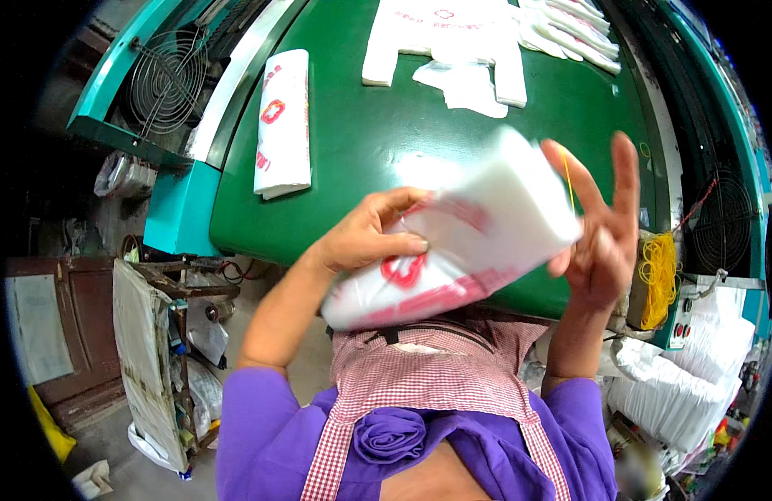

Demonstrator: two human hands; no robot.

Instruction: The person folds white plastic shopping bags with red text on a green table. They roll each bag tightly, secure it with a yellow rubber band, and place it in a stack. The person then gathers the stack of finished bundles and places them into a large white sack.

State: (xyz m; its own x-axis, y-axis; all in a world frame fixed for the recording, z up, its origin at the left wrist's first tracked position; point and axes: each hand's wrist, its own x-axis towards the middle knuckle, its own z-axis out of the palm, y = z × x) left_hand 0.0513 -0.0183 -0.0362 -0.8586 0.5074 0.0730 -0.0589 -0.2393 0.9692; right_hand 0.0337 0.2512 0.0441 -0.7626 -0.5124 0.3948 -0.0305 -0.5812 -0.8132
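Folded stack of white plastic bags being held between both hands above the green table.

The bag stack (461,242) is being carried tilted, its long axis running from lower left to upper right, in front of the chest and clear of the green table (352,142). The left hand (369,238) is being pressed closed on the lower end, thumb laid across the red print. The right hand (599,225) is being held at the upper end with fingers spread, a yellow rubber band (568,179) being stretched over them; it is only touching the stack's edge.
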